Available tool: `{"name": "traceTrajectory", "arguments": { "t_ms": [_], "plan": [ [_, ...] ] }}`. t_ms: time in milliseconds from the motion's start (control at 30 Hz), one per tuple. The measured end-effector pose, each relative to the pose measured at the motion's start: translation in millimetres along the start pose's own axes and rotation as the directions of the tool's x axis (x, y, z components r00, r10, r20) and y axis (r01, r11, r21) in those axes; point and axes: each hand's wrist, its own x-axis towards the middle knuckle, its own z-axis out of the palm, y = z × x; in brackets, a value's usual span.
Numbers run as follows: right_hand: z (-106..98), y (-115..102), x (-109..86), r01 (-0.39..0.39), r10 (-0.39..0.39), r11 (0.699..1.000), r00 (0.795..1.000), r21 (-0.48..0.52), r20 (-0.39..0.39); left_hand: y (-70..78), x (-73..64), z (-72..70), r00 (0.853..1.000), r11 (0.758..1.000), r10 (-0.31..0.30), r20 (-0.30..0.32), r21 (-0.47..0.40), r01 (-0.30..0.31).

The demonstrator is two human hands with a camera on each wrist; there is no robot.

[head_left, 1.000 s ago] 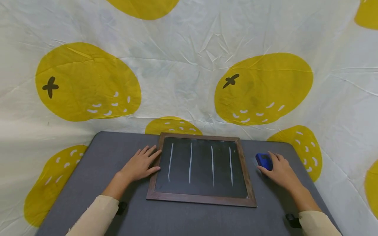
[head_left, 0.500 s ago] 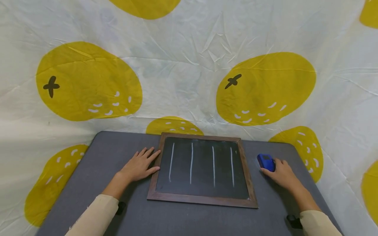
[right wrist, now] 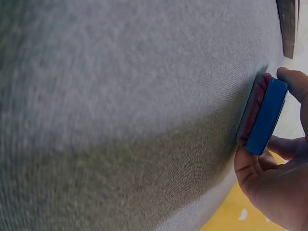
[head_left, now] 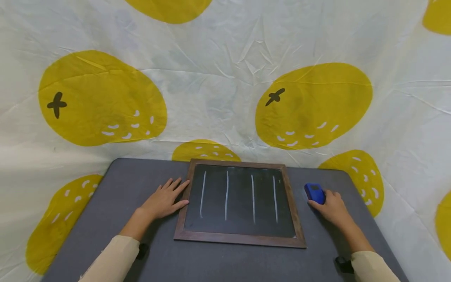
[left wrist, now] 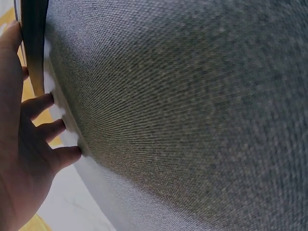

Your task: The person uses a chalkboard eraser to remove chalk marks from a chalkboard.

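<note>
A small chalkboard [head_left: 239,201] in a brown wooden frame [head_left: 239,237] lies on the grey table, with several vertical white chalk lines on it. My left hand [head_left: 160,201] lies spread beside the frame's left side, with thumb and index fingertip at the wood. In the left wrist view, the left hand [left wrist: 29,149] has its other fingertips on the table cloth. Right of the board, my right hand [head_left: 332,207] grips a blue chalkboard eraser [head_left: 314,193] between thumb and fingers. The right wrist view shows the eraser [right wrist: 268,115] with a dark red pad facing the table.
The grey cloth-covered table [head_left: 225,262] ends just behind the board. A white curtain [head_left: 211,102] with yellow fruit prints hangs behind and around it. Dark wrist straps [head_left: 343,265] sit at the sleeve cuffs.
My right hand's fingers have shifted from over the eraser's top to its right side, the thumb staying at its near edge. The left hand and the board look still.
</note>
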Motion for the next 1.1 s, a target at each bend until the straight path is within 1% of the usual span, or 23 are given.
{"name": "traceTrajectory", "arguments": {
  "t_ms": [167, 433, 533, 700, 933, 1100],
  "plan": [
    [5.0, 0.8, 0.9, -0.001, 0.001, 1.000, 1.000, -0.003, -0.023, -0.7, -1.4, 0.1, 1.000, 1.000, -0.006, -0.001, -0.003, 0.006],
    [5.5, 0.8, 0.1, -0.018, 0.018, 1.000, 0.999, -0.003, -0.031, 0.0, -2.6, 2.4, 1.000, 1.000, -0.004, -0.017, 0.001, 0.004],
    [4.8, 0.0, -0.5, -0.021, 0.021, 1.000, 0.999, -0.005, -0.032, -0.2, -2.9, 4.2, 0.999, 1.000, 0.007, -0.038, -0.012, -0.008],
    [4.3, -0.4, -1.0, -0.021, 0.021, 1.000, 0.999, -0.013, -0.028, -0.4, -4.0, 7.5, 0.998, 1.000, 0.027, -0.064, -0.006, -0.027],
    [3.9, -0.9, -1.9, -0.023, 0.023, 1.000, 0.999, -0.010, -0.023, 0.2, -4.4, 5.9, 0.999, 1.000, 0.003, -0.035, -0.005, -0.003],
    [2.6, -1.2, -1.2, -0.034, 0.033, 0.999, 0.999, -0.015, -0.017, 1.4, -4.2, 4.4, 0.999, 1.000, 0.004, -0.033, -0.001, -0.004]
  ]
}}
